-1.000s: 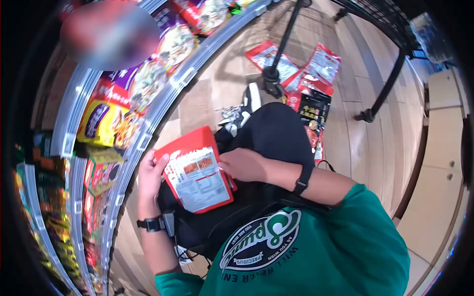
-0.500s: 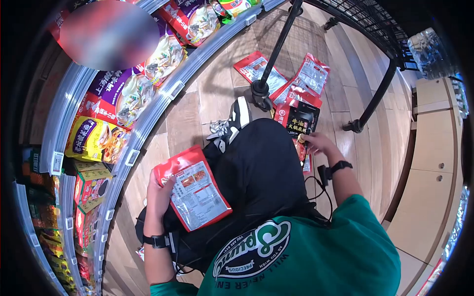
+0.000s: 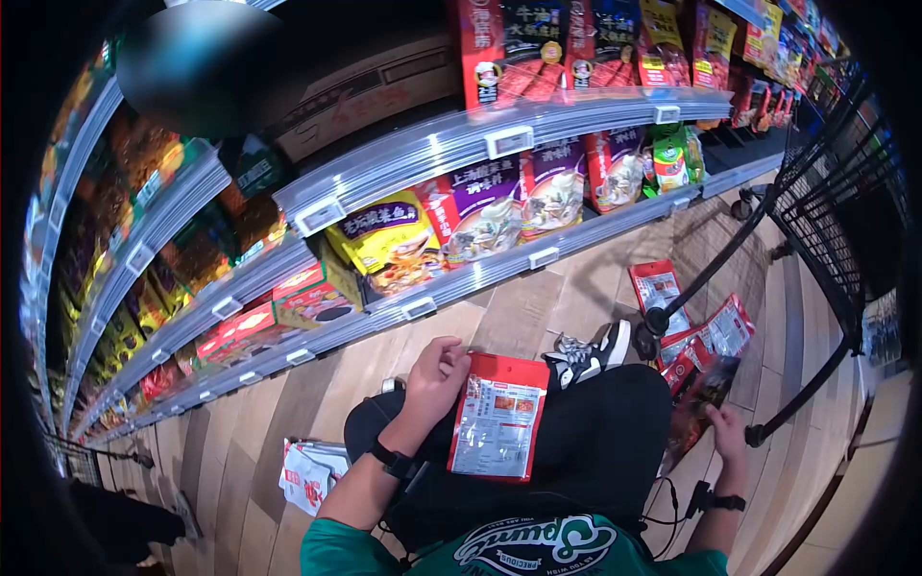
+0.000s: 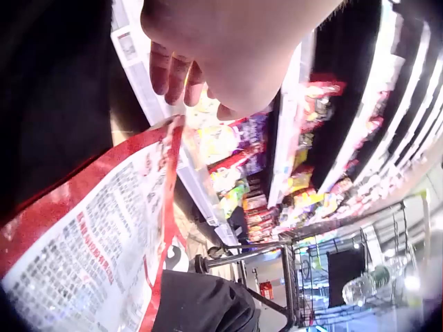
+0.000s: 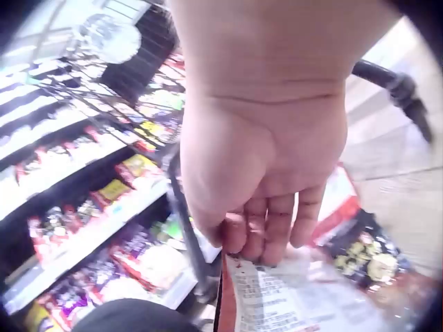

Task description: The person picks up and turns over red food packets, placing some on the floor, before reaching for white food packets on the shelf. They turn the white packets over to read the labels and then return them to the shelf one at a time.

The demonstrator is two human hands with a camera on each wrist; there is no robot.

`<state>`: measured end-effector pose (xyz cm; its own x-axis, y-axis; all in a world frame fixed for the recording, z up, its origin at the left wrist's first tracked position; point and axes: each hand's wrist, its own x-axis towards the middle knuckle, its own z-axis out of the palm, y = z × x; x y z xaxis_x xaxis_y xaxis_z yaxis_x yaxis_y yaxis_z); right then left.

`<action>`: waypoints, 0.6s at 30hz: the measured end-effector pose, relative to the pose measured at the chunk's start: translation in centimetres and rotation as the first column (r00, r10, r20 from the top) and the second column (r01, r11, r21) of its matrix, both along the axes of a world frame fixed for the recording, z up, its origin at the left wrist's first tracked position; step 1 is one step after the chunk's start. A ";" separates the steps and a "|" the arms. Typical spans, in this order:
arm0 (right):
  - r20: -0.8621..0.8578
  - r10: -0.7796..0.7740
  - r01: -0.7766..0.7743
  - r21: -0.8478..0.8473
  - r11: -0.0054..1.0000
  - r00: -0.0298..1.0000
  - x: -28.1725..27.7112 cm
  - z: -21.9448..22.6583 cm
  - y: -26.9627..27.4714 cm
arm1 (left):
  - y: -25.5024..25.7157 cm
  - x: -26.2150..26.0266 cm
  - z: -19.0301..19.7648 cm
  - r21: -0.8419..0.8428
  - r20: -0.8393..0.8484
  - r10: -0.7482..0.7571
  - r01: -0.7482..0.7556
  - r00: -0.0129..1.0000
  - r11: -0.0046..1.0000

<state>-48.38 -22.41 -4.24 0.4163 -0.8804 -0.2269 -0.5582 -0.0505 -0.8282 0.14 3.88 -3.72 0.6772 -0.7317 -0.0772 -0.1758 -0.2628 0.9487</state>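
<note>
A red seasoning packet [image 3: 498,415] lies back-label up across the person's lap. Beside its top corner is my left hand [image 3: 437,376], fingers loosely bent and apart from the packet, as the left wrist view shows. My right hand [image 3: 727,432] pinches the edge of another packet [image 5: 277,294], its white text side facing the right wrist camera; in the head view this packet is a dark, reddish blur. Close beyond it, a packet with a black front [image 5: 363,252] lies on the floor.
More red packets [image 3: 727,328] lie on the floor by a black cart's leg [image 3: 715,264]. Shelves with seasoning bags [image 3: 485,216] curve along the front and left. White-and-red packages [image 3: 312,475] lie on the floor at the left. A shoe [image 3: 591,355] sticks out ahead.
The right hand has left the lap packet, reached right to the floor pile and picked up a packet. The left hand has let go of the lap packet. The view has turned toward the shelves.
</note>
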 end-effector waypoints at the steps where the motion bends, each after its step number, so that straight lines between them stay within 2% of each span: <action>1: 0.041 0.027 -0.023 -0.079 0.997 0.999 1.7 3.0 0.6 | 0.1 -0.7 2.4 0.005 0.008 -0.068 0.068 0.998 0.998; 2: -0.047 0.094 -0.097 -0.084 0.992 0.995 2.5 6.4 0.7 | 0.1 -1.5 4.4 0.014 0.012 -0.147 0.147 0.989 0.989; 3: -0.034 0.114 -0.119 -0.179 0.977 0.993 4.4 9.9 1.7 | 0.1 -2.4 5.7 0.019 0.002 -0.154 0.154 0.988 0.988; 4: -0.025 0.134 -0.136 -0.269 0.953 0.991 7.3 13.3 3.3 | 0.1 -3.2 6.8 -0.018 0.070 -0.315 0.317 0.947 0.948; 5: 0.071 0.159 -0.116 -0.418 0.901 0.985 10.6 15.9 5.0 | 0.0 -4.2 7.8 -0.043 0.137 -0.470 0.479 0.872 0.877; 7: 0.025 0.342 -0.247 -0.644 0.724 0.939 15.2 19.6 7.0 | -0.7 -6.6 10.0 -0.172 0.097 -0.567 0.575 0.818 0.800; 8: -0.007 0.436 -0.315 -0.702 0.639 0.900 17.8 20.4 8.3 | -1.0 -7.3 10.2 -0.279 0.000 -0.644 0.619 0.765 0.734; 9: -0.041 0.523 -0.371 -0.752 0.544 0.851 20.4 21.3 9.6 | -1.2 -8.9 10.4 -0.462 -0.237 -0.653 0.508 0.719 0.727; 10: -0.006 0.612 -0.366 -0.806 0.465 0.791 23.2 21.3 11.3 | -0.7 -9.9 10.9 -0.559 -0.277 -0.661 0.443 0.698 0.702; 11: -0.134 0.702 -0.510 -0.781 0.360 0.699 25.6 21.0 12.6 | -0.2 -10.4 11.3 -0.643 -0.304 -0.663 0.366 0.684 0.672; 12: -0.129 0.751 -0.585 -0.716 0.381 0.647 27.9 20.5 14.8 | 0.3 -9.5 10.1 -0.560 -0.327 -0.562 0.322 0.760 0.763; 13: -0.065 0.801 -0.596 -0.704 0.386 0.595 29.5 19.9 16.3 | 0.9 -8.5 9.5 -0.510 -0.325 -0.489 0.285 0.809 0.811; 14: 0.058 0.837 -0.601 -0.669 0.437 0.544 30.5 18.9 17.0 | 1.5 -7.5 9.0 -0.457 -0.321 -0.414 0.244 0.852 0.855; 15: 0.184 0.854 -0.617 -0.620 0.485 0.486 31.5 18.2 17.8 | 2.2 -6.8 9.4 -0.478 -0.428 -0.346 0.116 0.835 0.871; 16: 0.204 0.868 -0.629 -0.617 0.473 0.453 32.3 17.9 17.6 | 2.6 -6.1 9.6 -0.489 -0.534 -0.281 -0.021 0.797 0.872; 18: 0.189 0.779 -0.545 -0.617 0.568 0.598 33.0 16.8 16.1 | 3.6 -5.7 9.7 -0.461 -0.747 -0.166 -0.320 0.644 0.828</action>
